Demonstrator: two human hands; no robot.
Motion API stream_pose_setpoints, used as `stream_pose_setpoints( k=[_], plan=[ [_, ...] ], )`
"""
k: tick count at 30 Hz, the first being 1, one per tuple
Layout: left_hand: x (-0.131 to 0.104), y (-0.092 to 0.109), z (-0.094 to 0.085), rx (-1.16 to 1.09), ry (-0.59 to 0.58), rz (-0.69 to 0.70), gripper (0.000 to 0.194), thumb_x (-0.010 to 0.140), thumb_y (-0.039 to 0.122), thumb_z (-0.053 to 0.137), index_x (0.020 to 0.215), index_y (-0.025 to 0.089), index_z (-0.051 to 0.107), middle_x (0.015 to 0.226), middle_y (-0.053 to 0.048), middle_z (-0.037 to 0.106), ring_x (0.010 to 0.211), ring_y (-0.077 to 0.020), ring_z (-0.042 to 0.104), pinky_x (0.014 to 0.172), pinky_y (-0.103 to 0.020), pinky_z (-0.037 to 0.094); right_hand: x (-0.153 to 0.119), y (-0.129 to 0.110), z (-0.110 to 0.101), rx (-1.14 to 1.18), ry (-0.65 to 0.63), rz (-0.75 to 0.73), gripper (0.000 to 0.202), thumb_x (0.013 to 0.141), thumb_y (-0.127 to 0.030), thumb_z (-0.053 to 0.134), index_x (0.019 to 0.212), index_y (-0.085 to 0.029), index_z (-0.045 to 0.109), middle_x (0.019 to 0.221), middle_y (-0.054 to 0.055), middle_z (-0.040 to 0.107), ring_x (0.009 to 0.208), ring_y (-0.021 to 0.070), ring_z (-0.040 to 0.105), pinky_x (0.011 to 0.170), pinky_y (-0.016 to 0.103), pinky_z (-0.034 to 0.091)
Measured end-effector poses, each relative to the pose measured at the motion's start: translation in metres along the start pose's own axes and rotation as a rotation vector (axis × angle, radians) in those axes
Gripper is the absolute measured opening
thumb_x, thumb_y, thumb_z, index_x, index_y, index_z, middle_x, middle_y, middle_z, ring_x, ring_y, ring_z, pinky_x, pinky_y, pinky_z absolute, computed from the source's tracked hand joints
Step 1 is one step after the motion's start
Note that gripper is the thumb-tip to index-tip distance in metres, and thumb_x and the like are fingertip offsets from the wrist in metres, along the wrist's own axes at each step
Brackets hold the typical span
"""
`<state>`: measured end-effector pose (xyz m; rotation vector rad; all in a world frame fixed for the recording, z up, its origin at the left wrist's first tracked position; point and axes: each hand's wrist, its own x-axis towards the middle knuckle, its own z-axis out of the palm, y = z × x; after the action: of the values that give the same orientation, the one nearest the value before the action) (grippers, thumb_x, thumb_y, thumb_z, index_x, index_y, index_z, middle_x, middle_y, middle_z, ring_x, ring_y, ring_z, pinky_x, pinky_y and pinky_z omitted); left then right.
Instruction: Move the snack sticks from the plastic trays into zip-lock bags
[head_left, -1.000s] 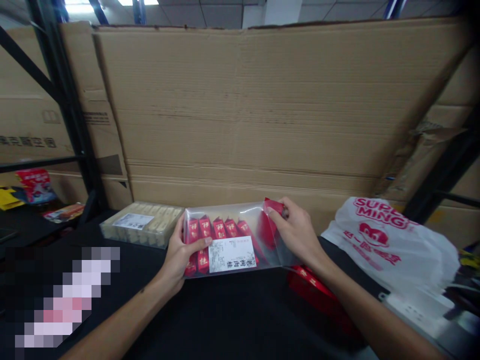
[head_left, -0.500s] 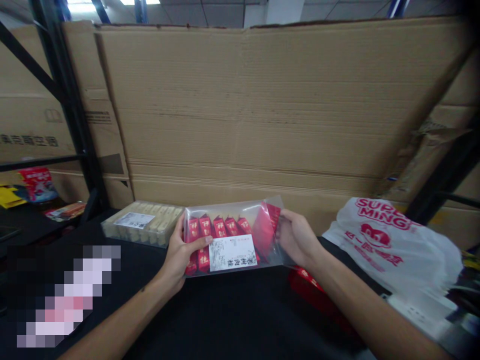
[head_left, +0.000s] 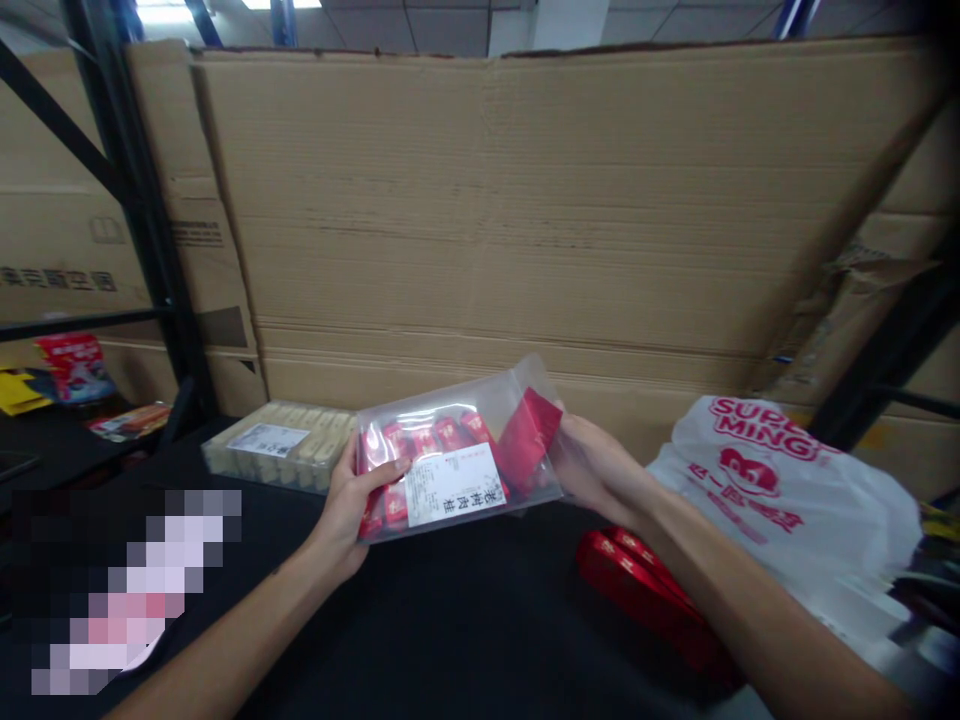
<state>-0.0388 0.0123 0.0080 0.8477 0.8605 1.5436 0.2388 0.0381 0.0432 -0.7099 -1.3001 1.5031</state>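
A clear plastic box [head_left: 435,405] is held up at a tilt above the black surface. Several small red packets [head_left: 424,441] lie in rows inside it, and a larger red packet [head_left: 527,440] leans at its right end. A white label [head_left: 454,485] is on its front. My left hand [head_left: 352,500] grips the left end, thumb on the front and fingers behind. At the right end, my right hand [head_left: 592,465] is closed against the box's edge; its fingertips are partly hidden and blurred.
A clear tray of pale sticks [head_left: 281,440] stands behind on the left. Red glossy packages [head_left: 645,590] lie under my right forearm. A white plastic bag [head_left: 787,490] is on the right. Cardboard [head_left: 480,200] walls the back, and a pixelated item [head_left: 142,595] lies front left.
The box has shifted slightly left and tilted, its right end rising. My right hand has turned at that end, and more of the red packages below shows.
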Motion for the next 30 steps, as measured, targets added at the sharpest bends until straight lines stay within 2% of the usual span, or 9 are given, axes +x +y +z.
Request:
stream_pose_setpoints(
  k=[6,11,13,19,26,30],
  plan=[
    [-0.0007,-0.0016,-0.0005,0.01,0.009,0.021,0.082,0.062,0.01,0.09,0.136,0.021,0.058,0.115,-0.016,0.076,0.087,-0.0336,0.079,0.072,-0.04,0.067,0.0084,0.0102,0.0018,-0.303,0.135,0.046,0.049,0.092,-0.067,0.059,0.116,-0.025,0.066,0.101,0.01,0.076,0.077,0.0231,0.07,0.061,0.033,0.056],
    [-0.0035,-0.0039,0.0017,0.042,-0.012,0.046,0.088,0.063,0.012,0.091,0.142,0.023,0.054,0.119,-0.015,0.074,0.092,-0.0342,0.078,0.075,-0.04,0.067,0.0065,0.0052,0.0019,-0.486,0.188,0.089,0.05,0.09,-0.07,0.058,0.101,-0.023,0.069,0.078,0.005,0.071,0.059,0.0189,0.063,0.048,0.028,0.049],
    [-0.0045,-0.0033,0.0026,0.054,-0.012,0.062,0.088,0.063,0.013,0.092,0.141,0.023,0.054,0.118,-0.015,0.074,0.097,-0.0353,0.077,0.078,-0.041,0.067,0.0068,0.0047,0.0013,-0.515,0.189,0.054,0.047,0.091,-0.067,0.059,0.098,-0.022,0.07,0.077,0.004,0.071,0.058,0.0179,0.062,0.049,0.027,0.047],
    [-0.0057,-0.0006,0.0033,0.057,-0.012,0.082,0.09,0.06,0.011,0.093,0.141,0.025,0.055,0.115,-0.013,0.076,0.103,-0.0371,0.076,0.08,-0.042,0.067,0.0105,0.01,-0.0046,-0.653,0.105,-0.162,0.039,0.095,-0.054,0.06,0.101,-0.018,0.074,0.093,0.007,0.076,0.076,0.0201,0.067,0.066,0.03,0.05],
    [-0.0056,0.0,0.0046,0.04,-0.009,0.075,0.096,0.059,0.007,0.091,0.145,0.027,0.052,0.123,-0.013,0.074,0.102,-0.0338,0.076,0.081,-0.038,0.066,0.0049,0.0067,-0.0004,-0.707,0.136,-0.123,0.038,0.095,-0.054,0.059,0.104,-0.021,0.075,0.079,0.005,0.073,0.06,0.0187,0.061,0.05,0.028,0.043],
    [-0.0053,0.0003,0.005,0.026,-0.005,0.059,0.095,0.059,0.008,0.091,0.144,0.026,0.053,0.121,-0.013,0.074,0.097,-0.0333,0.077,0.079,-0.039,0.066,0.006,0.0041,-0.0008,-0.676,0.217,-0.113,0.046,0.091,-0.064,0.06,0.084,-0.021,0.073,0.067,0.003,0.068,0.053,0.0168,0.057,0.047,0.027,0.042]
  ],
)
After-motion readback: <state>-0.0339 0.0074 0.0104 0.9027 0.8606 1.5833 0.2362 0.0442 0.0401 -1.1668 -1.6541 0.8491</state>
